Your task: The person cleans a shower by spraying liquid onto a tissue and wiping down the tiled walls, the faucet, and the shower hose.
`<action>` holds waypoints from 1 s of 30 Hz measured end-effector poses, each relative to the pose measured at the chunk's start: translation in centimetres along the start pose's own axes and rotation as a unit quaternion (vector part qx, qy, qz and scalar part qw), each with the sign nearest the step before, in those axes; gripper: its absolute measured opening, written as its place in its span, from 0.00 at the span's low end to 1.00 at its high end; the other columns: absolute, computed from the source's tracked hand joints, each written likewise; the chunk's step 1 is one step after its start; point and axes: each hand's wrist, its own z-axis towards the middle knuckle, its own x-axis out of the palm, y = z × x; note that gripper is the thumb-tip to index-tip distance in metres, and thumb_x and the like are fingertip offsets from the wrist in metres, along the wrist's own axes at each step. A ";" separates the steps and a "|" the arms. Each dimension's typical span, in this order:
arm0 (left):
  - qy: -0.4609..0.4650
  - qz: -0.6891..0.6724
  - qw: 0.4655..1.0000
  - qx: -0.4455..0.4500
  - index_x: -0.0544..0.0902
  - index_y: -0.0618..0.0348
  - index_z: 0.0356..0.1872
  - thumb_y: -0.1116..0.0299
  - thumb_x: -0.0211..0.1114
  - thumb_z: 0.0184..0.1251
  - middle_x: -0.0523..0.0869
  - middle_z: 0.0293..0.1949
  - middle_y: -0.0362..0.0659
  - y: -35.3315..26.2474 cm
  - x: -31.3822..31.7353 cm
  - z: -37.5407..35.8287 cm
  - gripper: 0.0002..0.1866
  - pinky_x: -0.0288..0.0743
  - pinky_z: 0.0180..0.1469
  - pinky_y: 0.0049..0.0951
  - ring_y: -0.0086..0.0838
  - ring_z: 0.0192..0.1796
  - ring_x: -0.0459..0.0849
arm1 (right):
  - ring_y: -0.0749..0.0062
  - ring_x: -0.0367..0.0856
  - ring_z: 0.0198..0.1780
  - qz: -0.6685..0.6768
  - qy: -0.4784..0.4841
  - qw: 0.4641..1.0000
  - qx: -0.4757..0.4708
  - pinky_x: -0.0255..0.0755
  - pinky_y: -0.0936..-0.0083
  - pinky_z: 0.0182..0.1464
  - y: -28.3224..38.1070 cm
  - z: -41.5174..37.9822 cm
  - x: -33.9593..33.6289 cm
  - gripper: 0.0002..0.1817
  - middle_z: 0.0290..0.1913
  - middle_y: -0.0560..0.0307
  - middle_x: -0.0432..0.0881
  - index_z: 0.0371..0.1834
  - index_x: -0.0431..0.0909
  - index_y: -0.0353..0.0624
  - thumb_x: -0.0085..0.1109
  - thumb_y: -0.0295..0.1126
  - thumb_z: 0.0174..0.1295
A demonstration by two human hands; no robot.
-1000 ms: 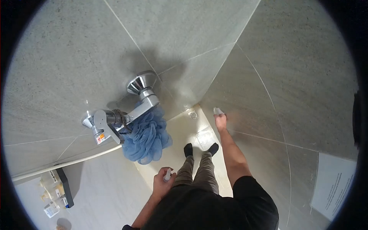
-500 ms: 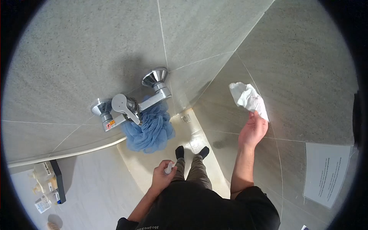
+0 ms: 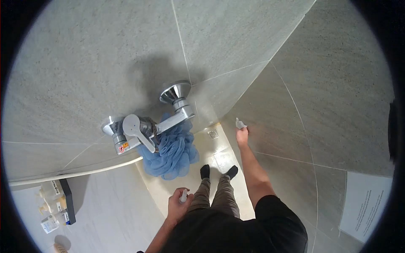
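Note:
My left hand [image 3: 178,205] is low in front of my body, its fingers closed round a small white object [image 3: 183,196], perhaps a bottle's nozzle. Further forward, close to the right-hand tiled wall, my right hand [image 3: 242,135] grips a crumpled white tissue [image 3: 240,124]; only a small part of the tissue sticks out past the fingers. Between the left hand and the wall mixer tap [image 3: 139,130] hangs a blue mesh sponge [image 3: 171,154].
A dark shelf [image 3: 67,201] with several bottles [image 3: 52,192] is at the lower left. A pale hose [image 3: 97,170] curves along the wall. A printed sheet [image 3: 366,204] is on the right wall. A drain [image 3: 213,133] lies in the floor corner.
My right hand has moved left and away from my body, lower along the wall, with the tissue now more bunched. The left hand keeps its hold; the view has shifted slightly.

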 end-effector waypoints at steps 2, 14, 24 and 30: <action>-0.007 0.015 1.000 0.024 0.80 0.59 0.47 0.69 0.70 0.66 0.85 0.27 0.40 0.6 0.1 -0.1 0.12 0.77 0.33 0.25 0.21 0.27 0.83 | 0.58 0.84 0.54 -0.086 -0.008 0.994 0.064 0.71 0.68 0.59 4.6 -0.7 0.3 0.24 0.52 0.44 0.86 0.56 0.79 0.29 0.62 0.30 0.57; 0.029 -0.013 0.999 0.027 0.81 0.61 0.45 0.68 0.73 0.64 0.88 0.30 0.43 -1.7 1.1 0.3 0.13 0.78 0.39 0.26 0.22 0.33 0.85 | 0.56 0.83 0.58 0.026 0.051 0.998 0.023 0.73 0.67 0.60 19.9 -0.1 -1.1 0.22 0.51 0.33 0.85 0.51 0.81 0.27 0.60 0.35 0.61; 0.018 -0.044 0.999 0.018 0.81 0.61 0.45 0.68 0.72 0.64 0.87 0.31 0.43 -2.6 0.7 0.5 0.13 0.77 0.39 0.25 0.20 0.33 0.83 | 0.81 0.66 0.23 0.091 -0.175 0.948 -0.252 0.61 0.69 0.25 32.5 -8.2 -7.8 0.21 0.18 0.62 0.72 0.29 0.77 0.30 0.49 0.37 0.77; 0.012 -0.042 0.999 0.028 0.81 0.61 0.46 0.69 0.72 0.65 0.87 0.31 0.44 -0.7 0.7 0.7 0.13 0.77 0.39 0.25 0.21 0.33 0.83 | 0.61 0.71 0.20 -0.045 -0.127 0.963 -0.232 0.66 0.60 0.28 25.5 -6.0 -4.3 0.21 0.17 0.45 0.72 0.27 0.75 0.29 0.51 0.36 0.74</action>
